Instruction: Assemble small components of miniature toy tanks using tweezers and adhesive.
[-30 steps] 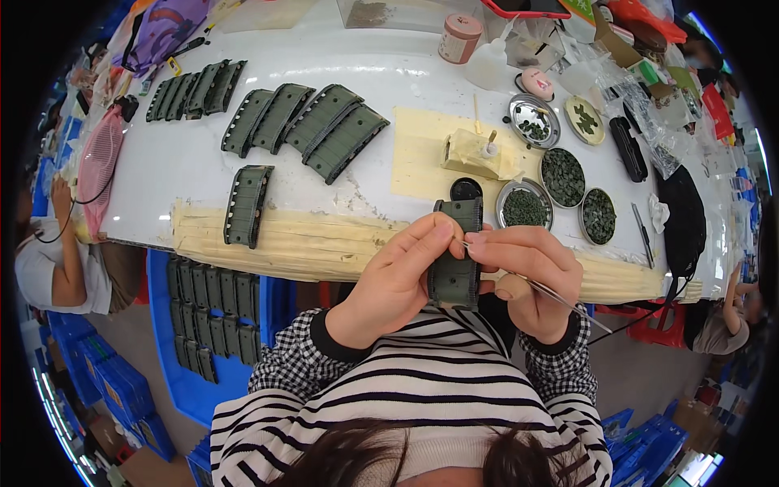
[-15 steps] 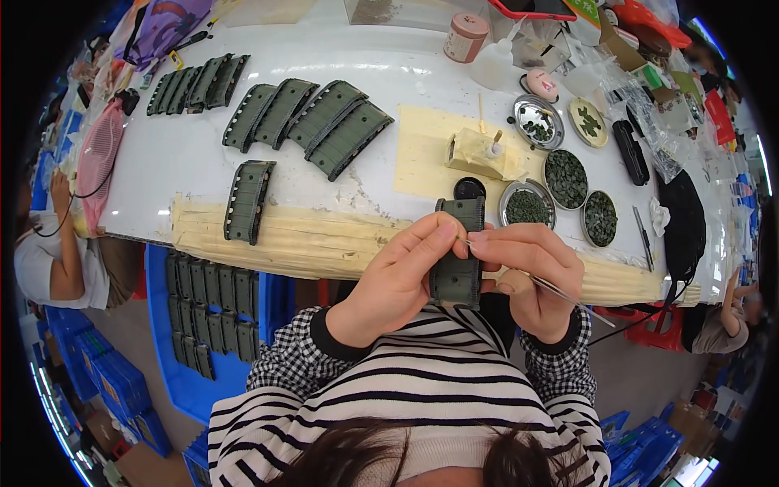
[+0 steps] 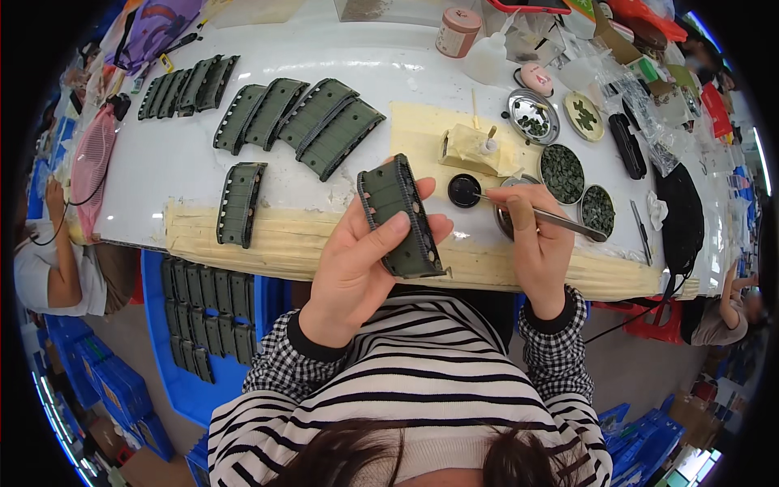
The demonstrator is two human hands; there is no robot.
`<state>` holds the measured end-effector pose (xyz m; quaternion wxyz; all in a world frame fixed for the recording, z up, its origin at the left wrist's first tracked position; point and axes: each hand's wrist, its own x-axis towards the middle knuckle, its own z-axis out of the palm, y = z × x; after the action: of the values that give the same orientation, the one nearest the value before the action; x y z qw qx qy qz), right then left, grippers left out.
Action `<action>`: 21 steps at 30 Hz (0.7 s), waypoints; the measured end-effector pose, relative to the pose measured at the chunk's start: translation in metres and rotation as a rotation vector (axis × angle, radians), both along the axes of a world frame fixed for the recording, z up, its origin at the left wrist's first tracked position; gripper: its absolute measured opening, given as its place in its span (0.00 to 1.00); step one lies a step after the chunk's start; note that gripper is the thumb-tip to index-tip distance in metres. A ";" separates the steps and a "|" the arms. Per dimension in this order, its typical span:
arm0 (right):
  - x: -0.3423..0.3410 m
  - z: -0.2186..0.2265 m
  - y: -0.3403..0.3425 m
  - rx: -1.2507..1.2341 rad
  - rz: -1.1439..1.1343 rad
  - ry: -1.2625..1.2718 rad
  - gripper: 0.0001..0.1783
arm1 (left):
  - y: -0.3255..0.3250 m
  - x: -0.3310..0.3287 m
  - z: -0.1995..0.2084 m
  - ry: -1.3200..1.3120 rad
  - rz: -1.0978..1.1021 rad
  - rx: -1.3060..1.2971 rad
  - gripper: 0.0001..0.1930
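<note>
My left hand (image 3: 342, 284) grips a dark green, slightly curved plastic panel (image 3: 398, 199) with toothed dark edges, thumb pressed across its face. It is tilted above the table's front edge. In my right hand (image 3: 542, 260) is a pair of metal tweezers (image 3: 572, 223), their tip at a small round black dish (image 3: 462, 192). A round metal tin (image 3: 505, 221) lies partly hidden behind the right hand. Beside it stand two tins of small dark green pieces, one larger (image 3: 561, 172) and one smaller (image 3: 598, 213).
More green panels (image 3: 324, 122) lie on the white table at left, one (image 3: 240, 203) nearer. A taped block (image 3: 475, 152) stands on yellow paper. A blue crate (image 3: 174, 357) below holds several panels. Plates, a black case (image 3: 629, 146) and a black pouch (image 3: 682, 223) occupy the right.
My left hand has moved left and up with the panel, tilting it. My right hand has drawn away from the panel, bringing the tweezers' tip to the black dish.
</note>
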<state>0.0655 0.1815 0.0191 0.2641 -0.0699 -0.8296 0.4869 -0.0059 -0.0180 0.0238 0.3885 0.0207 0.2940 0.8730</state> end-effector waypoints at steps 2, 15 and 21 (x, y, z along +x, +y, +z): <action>-0.004 0.003 -0.002 0.133 0.000 -0.022 0.08 | -0.002 -0.002 -0.007 -0.063 -0.003 0.122 0.31; -0.007 -0.001 -0.002 0.273 -0.005 -0.060 0.06 | -0.002 0.002 -0.006 -0.189 0.060 0.205 0.23; -0.001 0.008 0.002 0.186 0.008 0.076 0.09 | -0.012 0.001 0.003 -0.063 0.081 0.076 0.21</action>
<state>0.0649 0.1836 0.0274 0.2989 -0.0230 -0.8609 0.4110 -0.0049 -0.0299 0.0270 0.3607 -0.0039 0.2490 0.8988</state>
